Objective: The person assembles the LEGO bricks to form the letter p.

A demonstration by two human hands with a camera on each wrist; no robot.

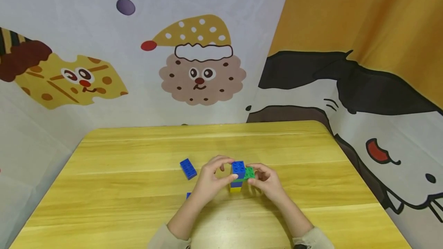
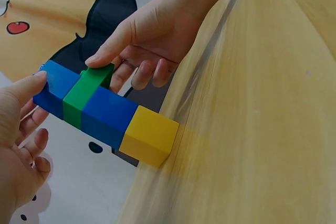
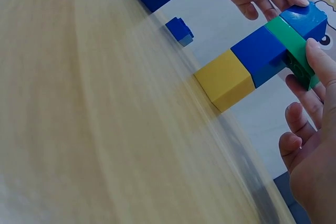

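A small tower of toy building bricks stands upright on the table. Its yellow brick [image 2: 150,136] is at the bottom, then a blue brick [image 2: 109,116], a flat green brick [image 1: 249,173] and a blue top brick [image 1: 238,167]. The green one juts out to the right past the tower. My left hand [image 1: 213,179] pinches the blue top brick between thumb and fingers. With thumb and fingers, my right hand [image 1: 267,181] grips the jutting end of the green brick. In the right wrist view the tower's joints look closed.
To the left on the wooden table [image 1: 121,187] lies a blue eight-stud brick [image 1: 188,168]. Another blue brick [image 1: 188,195] is partly hidden behind the left forearm. A cartoon-printed cloth [image 1: 145,99] hangs behind the table's far edge.
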